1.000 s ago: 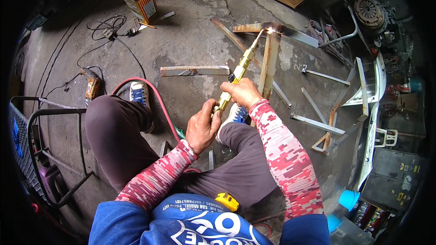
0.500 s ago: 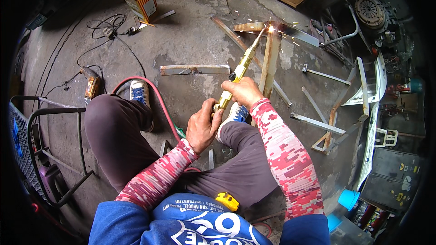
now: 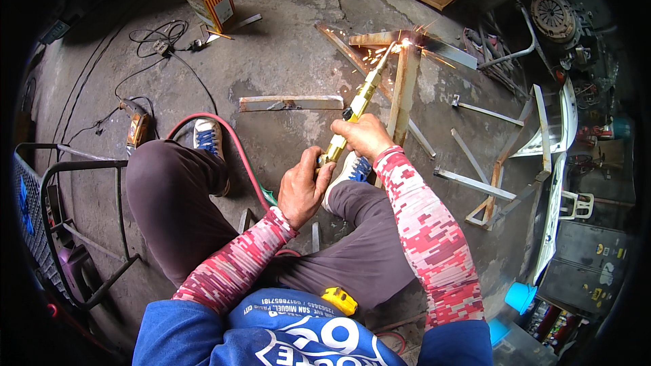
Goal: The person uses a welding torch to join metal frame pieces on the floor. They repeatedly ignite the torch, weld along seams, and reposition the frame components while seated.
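Observation:
A brass-coloured gas torch (image 3: 361, 99) slants up and away from me, held in both hands. My left hand (image 3: 303, 188) is closed round its rear end, by the valve knobs. Further up the handle, my right hand (image 3: 364, 137) wraps the body. The thin tip meets a bright glowing spot at the top of a rusty steel bar (image 3: 404, 88), where it joins a crosswise rusty bar (image 3: 371, 39). Orange sparks fly from that joint. Red and green hoses (image 3: 239, 142) run on the floor beside my left leg.
A loose steel bar (image 3: 291, 104) lies left of the torch, and several metal pieces (image 3: 475, 184) are on the right. A tin can (image 3: 209, 1) stands far left near a cable and an orange power tool (image 3: 137, 128). A metal-framed chair (image 3: 74, 224) is at left; a yellow tape measure (image 3: 339, 301) rests by my lap.
The sparks have grown and now spray more to the left and right of the joint. The glow has widened. Both hands and the torch stay almost in place.

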The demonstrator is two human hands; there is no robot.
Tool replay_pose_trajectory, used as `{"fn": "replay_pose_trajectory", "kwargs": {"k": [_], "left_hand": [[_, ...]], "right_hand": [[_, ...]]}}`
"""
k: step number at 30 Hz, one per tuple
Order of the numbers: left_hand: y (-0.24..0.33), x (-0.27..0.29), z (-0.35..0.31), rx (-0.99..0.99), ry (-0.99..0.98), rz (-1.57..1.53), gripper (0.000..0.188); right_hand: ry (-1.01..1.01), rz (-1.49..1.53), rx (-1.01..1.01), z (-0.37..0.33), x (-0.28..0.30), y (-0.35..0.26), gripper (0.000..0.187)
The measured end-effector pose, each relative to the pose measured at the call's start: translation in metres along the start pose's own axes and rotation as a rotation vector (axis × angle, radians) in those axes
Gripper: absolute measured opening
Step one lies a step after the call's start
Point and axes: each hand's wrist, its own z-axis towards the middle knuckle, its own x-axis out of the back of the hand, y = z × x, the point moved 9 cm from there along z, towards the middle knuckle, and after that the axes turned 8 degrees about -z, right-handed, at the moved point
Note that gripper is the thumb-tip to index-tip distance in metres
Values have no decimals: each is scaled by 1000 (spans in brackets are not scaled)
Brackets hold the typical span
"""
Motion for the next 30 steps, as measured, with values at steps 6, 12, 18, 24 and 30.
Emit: {"fn": "replay_pose_trajectory", "kwargs": {"k": [6, 12, 18, 24, 30], "left_hand": [[-1, 0, 0, 7, 1, 8, 26], [-1, 0, 0, 4, 3, 3, 27], [-2, 0, 0, 6, 1, 4, 27], [-2, -1, 1, 7, 0, 8, 27], [-3, 0, 1, 8, 3, 3, 26]], "right_hand": [[-5, 14, -2, 2, -1, 2, 41], [1, 11, -3, 4, -1, 2, 40], [-6, -1, -1, 3, -1, 1, 40], [-1, -17, -15, 4, -1, 1, 41], [-6, -1, 5, 2, -1, -1, 42]]}}
